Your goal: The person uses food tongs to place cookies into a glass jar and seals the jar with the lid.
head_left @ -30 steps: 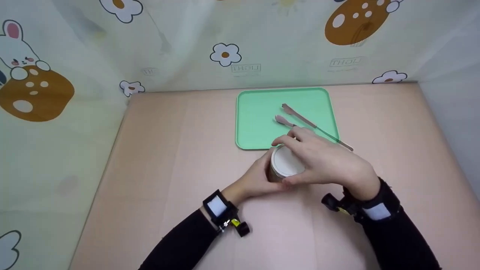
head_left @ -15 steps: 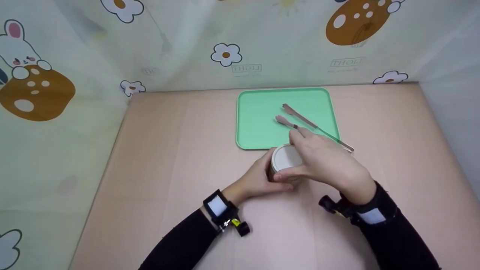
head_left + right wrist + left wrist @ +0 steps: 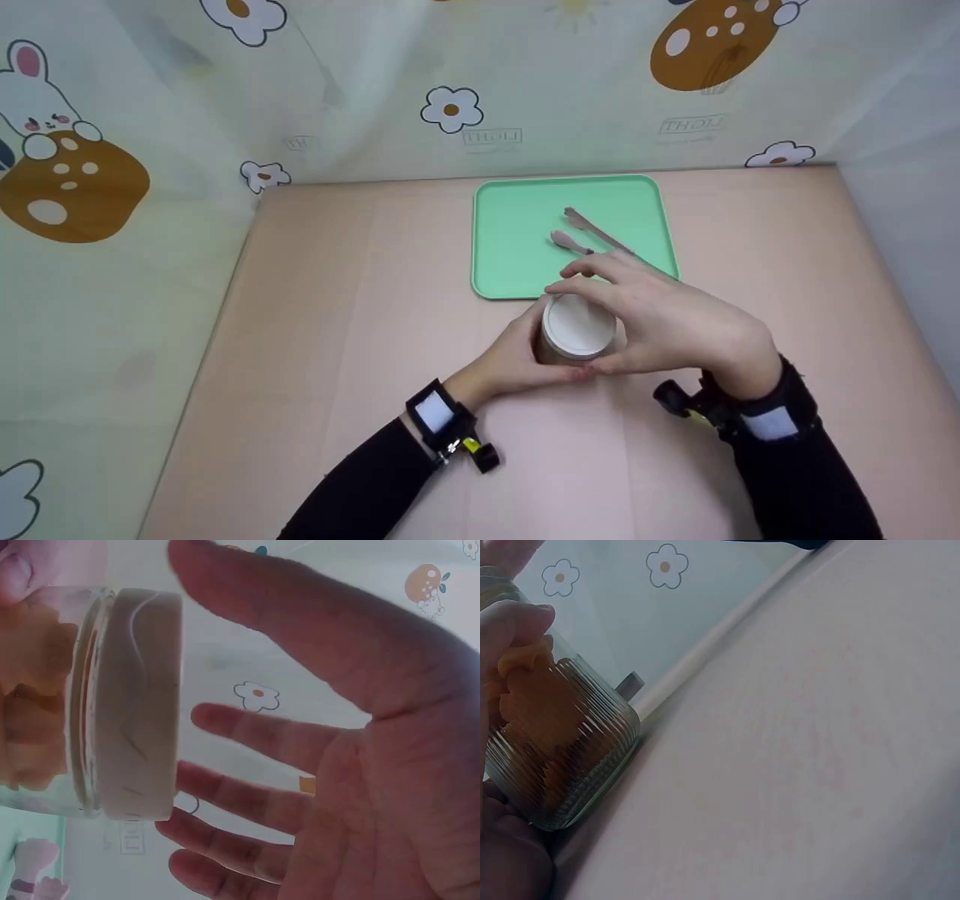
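Observation:
A ribbed clear glass jar (image 3: 570,735) with orange-brown pieces inside stands upright on the table, topped by an off-white round lid (image 3: 577,324). My left hand (image 3: 517,356) grips the jar from its left side, thumb at the front and fingers wrapped round behind. Spread around the lid's right side is my right hand (image 3: 667,322), its thumb low near the left thumb and its fingers over the far edge. In the right wrist view the palm stands off from the lid, with a gap between thumb and fingers and fingertips close to the lid's edge.
Behind the jar lies a green tray (image 3: 510,262). Long slim metal tongs (image 3: 600,231) with pinkish paw-like tips lie across it, partly hidden by the right hand. A patterned curtain (image 3: 375,90) hangs along the table's back edge.
My right hand first turns inward over the lid with its thumb across the front, then swings back to the right with the fingers opened wider. The left hand and jar stay put.

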`<state>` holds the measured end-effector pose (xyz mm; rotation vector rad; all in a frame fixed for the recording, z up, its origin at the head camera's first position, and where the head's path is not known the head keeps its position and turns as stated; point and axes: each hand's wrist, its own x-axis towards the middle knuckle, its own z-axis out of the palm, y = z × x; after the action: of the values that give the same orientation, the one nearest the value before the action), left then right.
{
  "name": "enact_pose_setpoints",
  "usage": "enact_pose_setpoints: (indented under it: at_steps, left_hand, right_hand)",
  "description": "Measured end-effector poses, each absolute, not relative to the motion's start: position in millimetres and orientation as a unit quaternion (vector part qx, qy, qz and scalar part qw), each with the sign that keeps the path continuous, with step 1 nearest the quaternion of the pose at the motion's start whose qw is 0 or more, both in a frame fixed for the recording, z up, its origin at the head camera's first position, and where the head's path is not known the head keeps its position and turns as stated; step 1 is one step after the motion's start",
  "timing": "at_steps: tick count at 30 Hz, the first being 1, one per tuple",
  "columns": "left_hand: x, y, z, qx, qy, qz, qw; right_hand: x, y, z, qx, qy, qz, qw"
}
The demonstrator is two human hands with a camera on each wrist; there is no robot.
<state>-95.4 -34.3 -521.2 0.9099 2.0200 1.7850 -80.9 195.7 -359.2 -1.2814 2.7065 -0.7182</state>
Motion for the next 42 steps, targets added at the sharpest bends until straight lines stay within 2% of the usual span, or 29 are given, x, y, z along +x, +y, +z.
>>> enact_pose_setpoints:
  at_steps: [5,12,18,31,42]
  left_hand:
    - [-95.1,-35.7,-521.6,0.311,0.714,0.608,0.153]
    - [-96.5,-35.7,-521.8,0.318,0.717,0.604,0.141]
    - [-96.9,-34.3,-522.0,0.317,0.701,0.620,0.153]
    - [-95.7,-35.8,-522.4,0.316,0.707,0.617,0.142]
    - [-95.9,-36.3,-523.3,0.321,0.713,0.605,0.146]
  right_hand:
    - [-84.1,190.2,-363.8,-0.417,0.879,-0.225,0.048]
    - [-83.5,179.9,-366.7,-0.335,0.920,-0.200,0.032]
    - [-82.1,184.9,-361.4,-0.284,0.936,-0.200,0.052]
    - [-82.5,193.4,-360.5,-0.421,0.878,-0.224,0.030]
    - [-85.1,185.2,-367.7,-0.398,0.888,-0.224,0.053]
